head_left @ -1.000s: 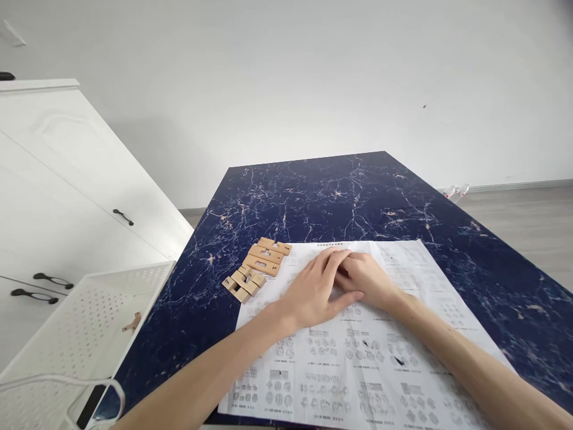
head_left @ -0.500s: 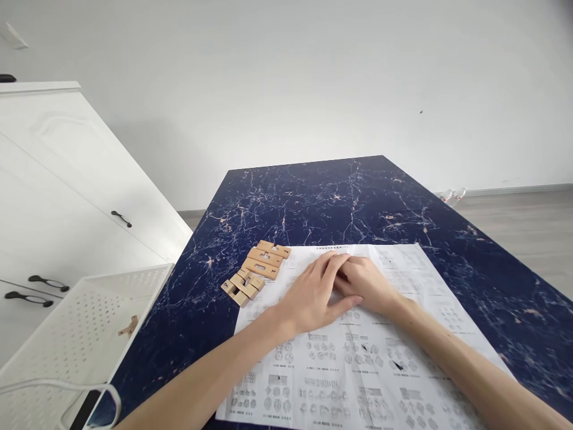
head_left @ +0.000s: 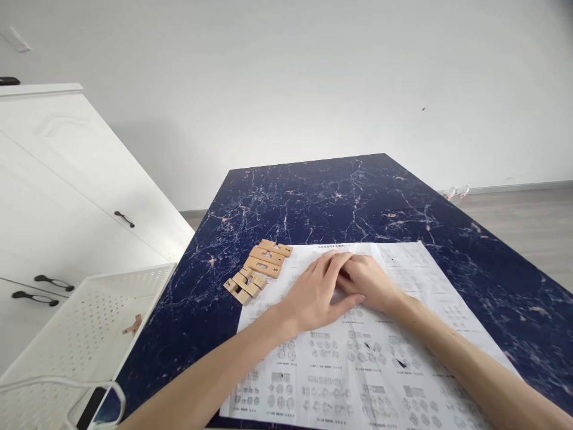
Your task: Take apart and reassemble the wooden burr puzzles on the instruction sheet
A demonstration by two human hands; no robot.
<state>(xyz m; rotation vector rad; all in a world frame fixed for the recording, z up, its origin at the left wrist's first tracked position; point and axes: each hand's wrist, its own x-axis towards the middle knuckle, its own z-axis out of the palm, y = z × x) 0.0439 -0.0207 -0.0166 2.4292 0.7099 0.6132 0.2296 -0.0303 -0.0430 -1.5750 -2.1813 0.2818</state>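
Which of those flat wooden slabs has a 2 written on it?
The slab marked 2 is the nearest of three to the person. It sits between the slab marked 1 and the chunkier notched piece marked 3.

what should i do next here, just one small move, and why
I'd lift the left hand off the right hand and reach for the numbered wooden pieces. The hands rest together over the printed sheet, covering part of it, with no piece visible in either, and the pieces lie at its far left corner, on the left hand's side.
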